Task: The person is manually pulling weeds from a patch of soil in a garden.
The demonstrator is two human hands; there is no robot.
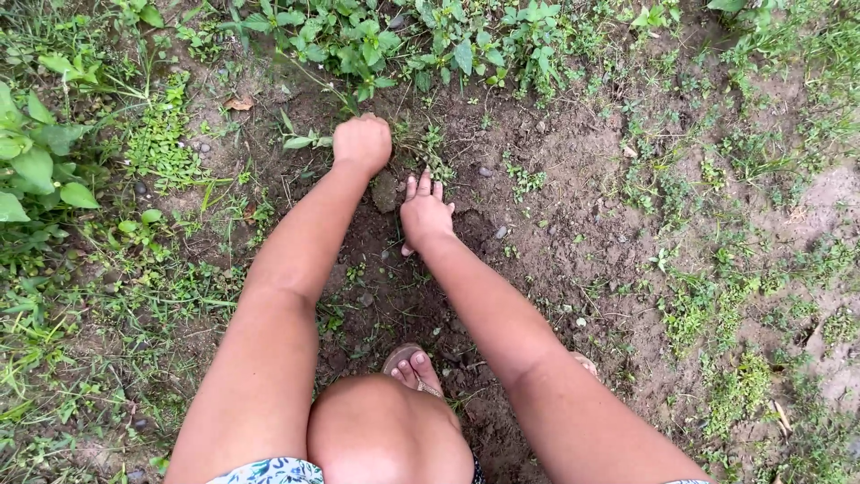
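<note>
Head view: left hand (362, 142) clenched in a fist around weed stems (315, 90) at upper centre of frame, apparently gripped low for pulling. Right hand (425, 211) open, fingers spread flat on bare soil (555, 224) just beside a small stone (385, 190), holding nothing, seemingly braced for support.

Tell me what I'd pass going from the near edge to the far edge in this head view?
Bent knee → sandalled toes → right hand flat on the soil → left hand closed at a weed's base → leafy weeds.

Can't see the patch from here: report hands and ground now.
Left hand fisted around a weed stem. Right hand flat on bare soil, fingers spread. Small stones nearby.
</note>
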